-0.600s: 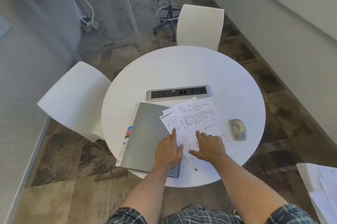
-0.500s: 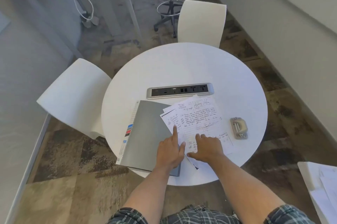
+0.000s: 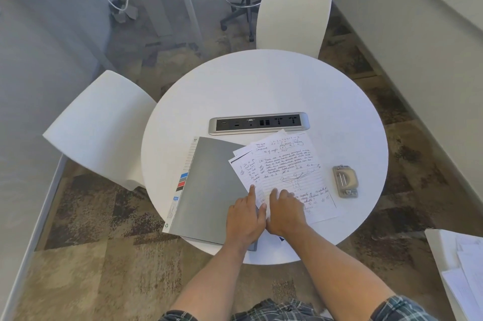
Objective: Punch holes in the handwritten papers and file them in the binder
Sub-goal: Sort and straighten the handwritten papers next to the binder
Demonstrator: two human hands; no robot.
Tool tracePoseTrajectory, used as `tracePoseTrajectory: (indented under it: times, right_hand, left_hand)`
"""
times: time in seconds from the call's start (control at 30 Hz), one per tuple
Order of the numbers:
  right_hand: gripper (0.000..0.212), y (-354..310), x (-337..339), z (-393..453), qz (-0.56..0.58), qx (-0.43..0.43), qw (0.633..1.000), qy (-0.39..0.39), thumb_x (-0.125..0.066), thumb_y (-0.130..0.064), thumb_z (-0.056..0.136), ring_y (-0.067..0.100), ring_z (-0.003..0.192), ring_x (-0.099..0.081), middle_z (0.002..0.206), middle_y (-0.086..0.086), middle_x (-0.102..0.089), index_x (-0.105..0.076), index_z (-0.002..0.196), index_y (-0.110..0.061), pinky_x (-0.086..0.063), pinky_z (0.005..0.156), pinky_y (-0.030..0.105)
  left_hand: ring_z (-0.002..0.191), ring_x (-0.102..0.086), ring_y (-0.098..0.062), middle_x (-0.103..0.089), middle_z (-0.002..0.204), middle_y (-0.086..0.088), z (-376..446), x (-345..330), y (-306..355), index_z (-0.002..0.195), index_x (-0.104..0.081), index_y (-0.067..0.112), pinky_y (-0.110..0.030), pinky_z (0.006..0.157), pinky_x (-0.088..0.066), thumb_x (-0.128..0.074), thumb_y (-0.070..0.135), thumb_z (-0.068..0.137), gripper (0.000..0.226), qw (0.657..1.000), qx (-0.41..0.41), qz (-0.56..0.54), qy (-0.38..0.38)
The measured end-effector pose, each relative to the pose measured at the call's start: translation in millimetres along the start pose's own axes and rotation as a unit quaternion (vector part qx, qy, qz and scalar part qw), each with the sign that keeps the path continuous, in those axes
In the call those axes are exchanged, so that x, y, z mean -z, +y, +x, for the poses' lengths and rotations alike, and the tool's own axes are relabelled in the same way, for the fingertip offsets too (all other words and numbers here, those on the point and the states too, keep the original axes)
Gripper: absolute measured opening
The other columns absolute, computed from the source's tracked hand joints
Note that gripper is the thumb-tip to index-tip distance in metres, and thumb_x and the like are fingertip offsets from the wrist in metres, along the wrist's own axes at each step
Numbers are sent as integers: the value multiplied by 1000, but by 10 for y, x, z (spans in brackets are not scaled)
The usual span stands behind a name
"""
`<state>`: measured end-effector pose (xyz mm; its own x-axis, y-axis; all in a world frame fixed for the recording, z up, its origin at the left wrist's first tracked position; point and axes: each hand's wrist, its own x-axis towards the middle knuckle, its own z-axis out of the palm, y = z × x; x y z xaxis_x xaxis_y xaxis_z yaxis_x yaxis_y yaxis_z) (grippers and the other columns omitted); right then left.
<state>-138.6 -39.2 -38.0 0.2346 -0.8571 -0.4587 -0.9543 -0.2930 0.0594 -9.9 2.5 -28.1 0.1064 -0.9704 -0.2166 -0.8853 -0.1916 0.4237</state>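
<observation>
A closed grey binder (image 3: 209, 190) lies on the round white table (image 3: 261, 80), near its front left edge. Several handwritten papers (image 3: 285, 166) are fanned out to its right, partly overlapping the binder's cover. My left hand (image 3: 245, 218) rests on the binder's lower right corner with the index finger stretched onto the papers' left edge. My right hand (image 3: 286, 212) presses flat on the papers' near end, touching the left hand. A small metal hole punch (image 3: 345, 180) sits to the right of the papers, apart from both hands.
A silver power and socket strip (image 3: 258, 123) is set into the table behind the papers. White chairs stand at the left (image 3: 99, 127) and at the back (image 3: 292, 17). Another white surface with loose sheets (image 3: 462, 268) is at the lower right.
My two hands have drawn closer together on the papers' near end, and my right hand has slid slightly left. The papers have shifted a little; the camera view moved.
</observation>
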Motion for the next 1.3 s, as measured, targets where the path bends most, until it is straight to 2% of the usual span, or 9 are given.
tracePoseTrajectory:
  times: [0.2,0.3,0.43,0.6,0.7,0.83,0.93,1.07,1.3]
  right_hand:
    - [82,16,-68,26,-55,13,998,-7,-54,-32,97,45,140,-49,151,31,-43,-16,160,3,-59,93,51]
    - [71,81,-59,0,-61,24,998,-9,-54,-23,97,41,121,-65,152,35,-42,-25,156,3,-61,87,44]
    - [48,221,-2,-23,-39,40,998,-21,-49,-18,99,40,102,-72,152,31,-46,-42,144,-3,-56,74,39]
    - [33,376,36,-84,-37,74,997,-4,-45,-10,95,36,92,-72,129,20,-63,-52,127,-8,-48,66,37]
    - [24,443,18,-118,-22,88,996,11,-43,-12,98,33,85,-71,107,9,-65,-56,118,-11,-47,64,36]
    - [23,522,-18,-126,20,92,995,26,-42,-11,100,31,83,-69,101,5,-69,-60,113,-15,-39,63,34]
    - [24,571,-11,-132,55,73,995,30,-43,-10,98,28,74,-65,95,3,-72,-59,113,-17,-40,61,33]
    - [21,660,3,-143,104,36,992,66,-39,-15,101,22,61,-54,79,-4,-62,-52,117,-20,-36,55,32]
    - [16,806,80,-143,154,0,982,106,-39,-23,105,18,57,-54,74,-8,-55,-49,118,-21,-46,56,30]
  left_hand:
    - [124,-57,-21,-61,139,1,19,-39,1,155,-35,18,-39,104,-47,-43,47,102,61,1000,-9,-10,3]
    - [125,-55,-20,-58,138,1,49,-40,3,148,-43,18,-37,104,-48,-53,39,99,54,998,26,-50,13]
    - [91,-63,-17,-64,98,7,100,8,130,105,-55,23,-36,74,-56,-62,33,92,17,966,172,-189,34]
    - [72,-62,-4,-66,82,7,162,-11,258,96,-56,20,-17,56,-39,-71,30,90,19,901,261,-347,29]
    - [81,-67,-13,-65,85,9,206,-33,281,101,-55,19,-23,67,-50,-77,27,86,28,865,300,-400,37]
    - [92,-73,-26,-69,98,-2,239,-42,244,110,-56,15,-43,88,-60,-81,24,83,37,836,333,-435,30]
    - [88,-75,-27,-75,95,-7,245,-47,241,91,-64,14,-43,84,-61,-82,20,82,21,848,314,-426,31]
    - [69,-65,-10,-70,79,3,226,3,305,79,-64,14,-18,57,-47,-80,19,85,18,888,269,-371,37]
    - [70,-64,-15,-66,74,4,191,140,402,90,-65,16,-27,63,-53,-72,14,90,8,944,152,-282,84]
